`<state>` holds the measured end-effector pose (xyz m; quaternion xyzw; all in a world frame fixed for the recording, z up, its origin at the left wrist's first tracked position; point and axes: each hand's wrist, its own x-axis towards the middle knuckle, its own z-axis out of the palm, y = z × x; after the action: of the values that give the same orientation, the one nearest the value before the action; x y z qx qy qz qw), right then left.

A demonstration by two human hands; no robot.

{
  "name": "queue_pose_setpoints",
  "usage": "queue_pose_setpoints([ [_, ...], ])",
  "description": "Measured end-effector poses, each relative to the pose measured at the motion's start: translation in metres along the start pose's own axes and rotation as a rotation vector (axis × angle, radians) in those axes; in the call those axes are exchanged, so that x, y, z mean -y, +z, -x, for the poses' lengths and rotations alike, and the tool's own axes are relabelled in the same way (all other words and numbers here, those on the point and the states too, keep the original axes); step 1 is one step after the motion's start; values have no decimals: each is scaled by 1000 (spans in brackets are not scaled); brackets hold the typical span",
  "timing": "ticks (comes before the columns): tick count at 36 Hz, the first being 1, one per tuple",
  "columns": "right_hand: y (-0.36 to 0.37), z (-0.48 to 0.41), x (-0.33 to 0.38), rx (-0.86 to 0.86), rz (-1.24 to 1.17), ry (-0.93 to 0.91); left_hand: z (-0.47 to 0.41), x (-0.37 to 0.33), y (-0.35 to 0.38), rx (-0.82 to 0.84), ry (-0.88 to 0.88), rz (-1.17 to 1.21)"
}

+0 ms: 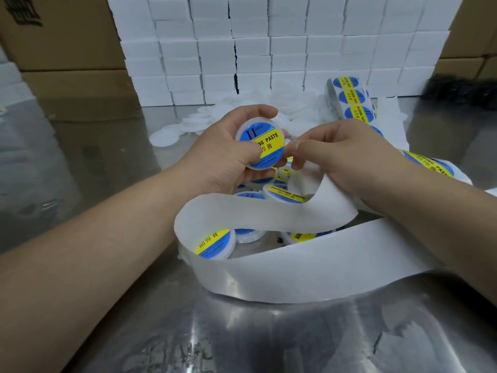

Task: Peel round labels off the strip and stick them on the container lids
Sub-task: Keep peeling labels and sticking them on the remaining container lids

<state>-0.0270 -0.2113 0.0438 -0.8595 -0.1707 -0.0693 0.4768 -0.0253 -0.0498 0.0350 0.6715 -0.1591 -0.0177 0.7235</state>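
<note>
Held up over the middle of the desk (242, 340) in the left hand (223, 152), fingers curled round the rim and thumb lying across the face: a small white container (262, 124), lid toward the camera, with a blue-and-yellow label (266, 144) already on it. Just right of it, the right hand (347, 160), thumb and forefinger pinched together at the lid's edge, the strip (269, 211) gripped beneath the palm and looping bare toward the near side. Unpeeled labels (352, 96) on the strip at far right; labelled containers (282, 191) heaped below the hands; blank lids (193, 122) beyond. Probably light and rigid, that container, so best gripped by the rim, leaving the lid free. Thin, floppy and sticky, each label: best lifted by one edge only, then smoothed from the middle outward to avoid creases.
</note>
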Motion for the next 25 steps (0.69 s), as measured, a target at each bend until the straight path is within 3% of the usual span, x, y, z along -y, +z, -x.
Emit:
queue_pose_setpoints([
  [7, -4, -2, 0, -124, -29, 37, 1, -4, 0, -13, -16, 80],
  [15, -1, 3, 1, -15, 54, -18, 6, -6, 6, 41, 4, 37],
  [25, 0, 4, 2, -20, 103, -134, 13, -12, 12, 99, 60, -132],
])
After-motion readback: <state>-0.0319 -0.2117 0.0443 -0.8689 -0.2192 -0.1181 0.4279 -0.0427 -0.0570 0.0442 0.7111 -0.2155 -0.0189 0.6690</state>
